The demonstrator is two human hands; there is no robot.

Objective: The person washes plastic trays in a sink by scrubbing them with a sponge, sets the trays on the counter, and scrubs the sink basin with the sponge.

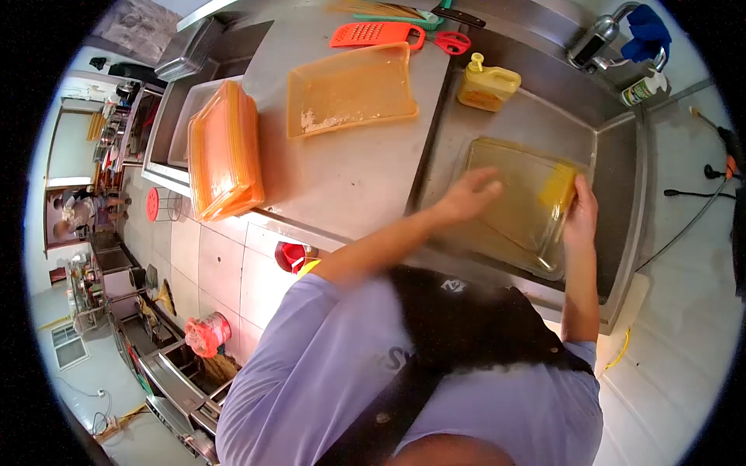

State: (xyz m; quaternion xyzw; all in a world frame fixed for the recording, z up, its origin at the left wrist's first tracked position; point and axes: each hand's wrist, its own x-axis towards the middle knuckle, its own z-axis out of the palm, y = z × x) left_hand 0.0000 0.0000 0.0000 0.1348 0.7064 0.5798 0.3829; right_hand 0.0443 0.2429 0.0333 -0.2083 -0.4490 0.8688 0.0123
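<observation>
A clear rectangular plastic tray (pixel 519 206) lies tilted in the steel sink basin, its rim towards me. My right hand (pixel 581 213) is closed on the tray's right edge. Beside those fingers a bright yellow patch (pixel 558 185), perhaps a sponge or cloth, shows at the tray's upper right corner; I cannot tell whether it is in front of or behind the plastic. Over the tray's left part hovers my left hand (pixel 472 193), slightly blurred, fingers apart, with nothing visible in it. A yellow jug (pixel 488 84) with a pump-like top stands just beyond the tray.
Left on the steel counter (pixel 350 175) are an orange tray (pixel 353 93) with pale crumbs and a stack of orange trays (pixel 227 151). Red scissors (pixel 452 43) and an orange grater (pixel 377 35) lie behind. A faucet (pixel 598 40) rises at the basin's back right.
</observation>
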